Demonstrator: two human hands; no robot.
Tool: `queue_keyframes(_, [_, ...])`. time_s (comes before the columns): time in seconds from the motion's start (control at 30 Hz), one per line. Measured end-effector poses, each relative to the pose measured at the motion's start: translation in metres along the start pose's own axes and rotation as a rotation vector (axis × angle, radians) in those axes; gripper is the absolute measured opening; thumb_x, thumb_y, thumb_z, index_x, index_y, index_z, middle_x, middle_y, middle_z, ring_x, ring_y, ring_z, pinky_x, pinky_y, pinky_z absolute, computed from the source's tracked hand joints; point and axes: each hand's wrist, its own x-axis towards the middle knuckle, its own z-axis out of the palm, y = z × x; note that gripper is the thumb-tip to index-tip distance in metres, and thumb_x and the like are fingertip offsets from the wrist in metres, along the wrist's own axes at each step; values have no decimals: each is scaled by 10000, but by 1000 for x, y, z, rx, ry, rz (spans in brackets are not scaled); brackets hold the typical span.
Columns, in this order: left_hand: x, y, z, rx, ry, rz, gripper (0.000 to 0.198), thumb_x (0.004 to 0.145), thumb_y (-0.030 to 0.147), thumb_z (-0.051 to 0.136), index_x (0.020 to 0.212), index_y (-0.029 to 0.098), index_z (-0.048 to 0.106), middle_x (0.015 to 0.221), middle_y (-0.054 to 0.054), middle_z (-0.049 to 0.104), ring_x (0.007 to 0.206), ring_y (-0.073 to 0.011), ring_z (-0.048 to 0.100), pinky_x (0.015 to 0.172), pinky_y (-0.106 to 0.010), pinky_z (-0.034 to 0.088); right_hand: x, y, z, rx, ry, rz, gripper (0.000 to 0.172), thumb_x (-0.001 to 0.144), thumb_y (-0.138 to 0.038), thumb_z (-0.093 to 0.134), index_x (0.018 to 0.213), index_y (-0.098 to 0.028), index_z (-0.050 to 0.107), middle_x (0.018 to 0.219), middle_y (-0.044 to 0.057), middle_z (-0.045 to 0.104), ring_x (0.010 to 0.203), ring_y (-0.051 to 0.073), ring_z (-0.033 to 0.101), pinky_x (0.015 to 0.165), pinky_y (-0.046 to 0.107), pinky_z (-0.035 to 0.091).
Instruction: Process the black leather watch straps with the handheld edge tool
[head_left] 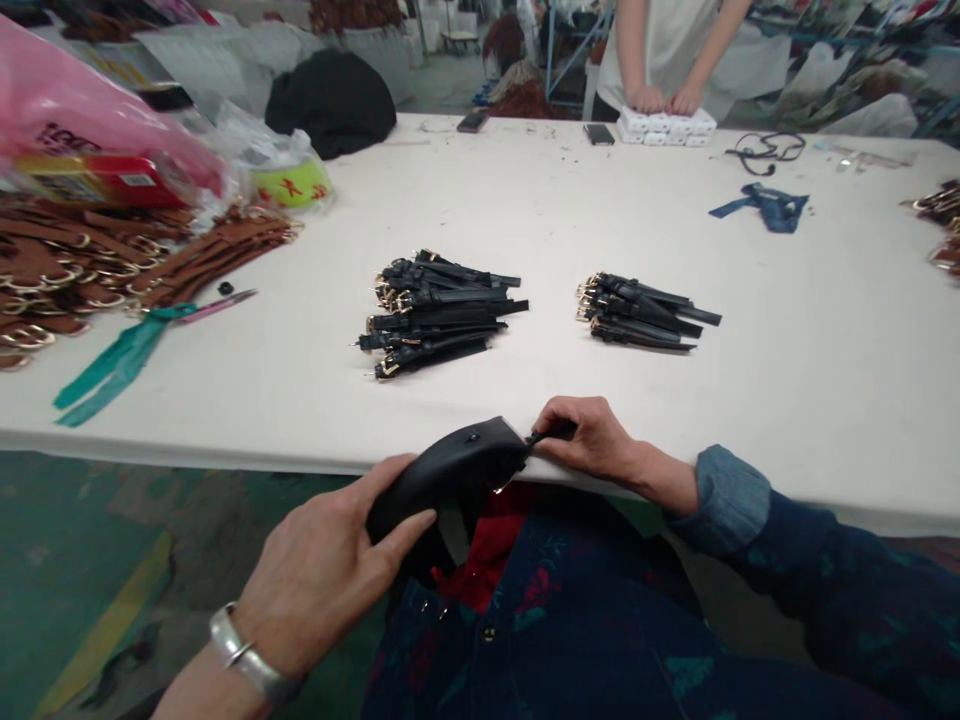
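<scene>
My left hand (322,570), with a silver bangle at the wrist, grips a smooth, curved black shoe-like piece (450,460) over the table's front edge. Its right end has a pale rim, and a small metallic glint shows beneath. Pinched in my right hand (589,437) is a narrow black strap (551,433) that meets that end; its far part is hidden by the fingers. Beyond my hands lie a larger bundle of black buckle straps (442,310) and a smaller bundle of the same straps (645,312), with gold buckles facing left.
Brown buckle straps (217,250) pile up at the left of the white table (300,400), by scissors (214,305) with a green cloth strip (120,365). A pink bag (82,100) stands behind. Across the table, another person's hands (664,99) rest on white boxes (667,125). Blue cloth (776,208) lies right.
</scene>
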Motion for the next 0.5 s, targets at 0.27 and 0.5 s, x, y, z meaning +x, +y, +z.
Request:
queue_keyframes(0.27, [15,15,9,40,39,26,503,808,546,441,1252,315,486,763,-18,680,711,-223,644,614,-288,417,0,-1,0,-48,38,74,126,696,-219,697,739,-153,599,650,-24,603,581,85,527,548,199,398])
queue_keyframes(0.5, [0,-8,5,-9,97,-93,540,788,587,450,1245,304,498,643,17,655,646,-209,635,606,-281,417,1,0,0,59,-7,119,198,695,-253,715,817,-158,592,726,0,647,641,109,582,603,221,451])
